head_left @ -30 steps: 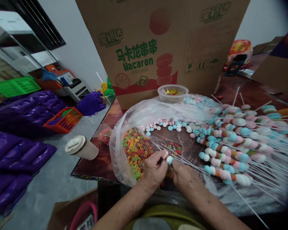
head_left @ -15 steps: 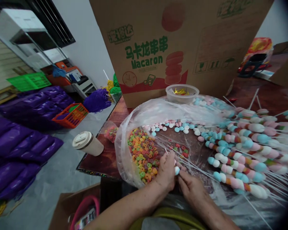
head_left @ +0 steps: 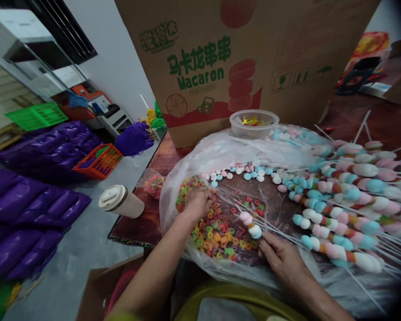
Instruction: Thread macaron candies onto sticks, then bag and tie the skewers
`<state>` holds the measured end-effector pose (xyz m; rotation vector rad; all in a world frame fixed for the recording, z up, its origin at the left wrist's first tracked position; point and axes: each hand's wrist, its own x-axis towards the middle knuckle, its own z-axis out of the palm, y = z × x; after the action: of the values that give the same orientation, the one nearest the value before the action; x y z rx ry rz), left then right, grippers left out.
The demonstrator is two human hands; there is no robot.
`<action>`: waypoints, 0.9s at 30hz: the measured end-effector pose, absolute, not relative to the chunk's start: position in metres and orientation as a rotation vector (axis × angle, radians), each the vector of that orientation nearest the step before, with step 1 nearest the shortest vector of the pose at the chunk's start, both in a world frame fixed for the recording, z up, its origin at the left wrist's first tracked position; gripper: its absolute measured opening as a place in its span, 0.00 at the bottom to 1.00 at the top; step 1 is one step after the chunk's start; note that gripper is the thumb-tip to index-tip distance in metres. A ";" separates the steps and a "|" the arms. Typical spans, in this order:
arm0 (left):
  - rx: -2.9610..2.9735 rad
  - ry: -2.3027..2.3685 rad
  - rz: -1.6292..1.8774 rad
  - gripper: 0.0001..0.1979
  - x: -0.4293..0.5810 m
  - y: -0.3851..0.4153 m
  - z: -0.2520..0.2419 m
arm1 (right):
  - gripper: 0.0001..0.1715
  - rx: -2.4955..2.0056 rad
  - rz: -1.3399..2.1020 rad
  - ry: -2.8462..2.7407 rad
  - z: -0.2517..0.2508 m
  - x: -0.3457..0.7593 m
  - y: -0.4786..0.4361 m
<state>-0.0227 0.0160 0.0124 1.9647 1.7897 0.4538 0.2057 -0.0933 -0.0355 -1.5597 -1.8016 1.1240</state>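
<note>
My right hand (head_left: 280,254) pinches the lower end of a candy skewer (head_left: 250,225). Pink, white and blue sweets with an orange ring among them are threaded on its thin stick, which slants up to the left. Over the pile of colourful ring candies (head_left: 217,236) is my left hand (head_left: 198,203), its fingers bent down among the rings. Blur and the rings hide the fingertips, so I cannot tell what is between them. Loose pink, white and blue sweets (head_left: 247,176) lie beyond the rings on a clear plastic sheet (head_left: 203,154).
Several finished skewers (head_left: 341,218) are heaped at the right. Behind stands a large cardboard box (head_left: 200,107), with a plastic bowl of yellow twist ties (head_left: 254,125) before it. A lidded cup (head_left: 122,201) is at the table's left edge. Purple bags (head_left: 30,214) lie on the floor.
My left hand has left the skewer and moved up and left into the ring candies. My right hand has shifted slightly right, still with the skewer, whose sweets now show.
</note>
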 end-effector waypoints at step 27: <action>1.828 1.693 0.576 0.06 -0.012 -0.012 0.013 | 0.20 -1.473 1.115 -1.788 -0.038 0.213 -0.105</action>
<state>-0.0124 -0.0119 0.0131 1.8277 1.6929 0.5762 0.2129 -0.1046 -0.0378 -1.4728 -1.7884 1.1146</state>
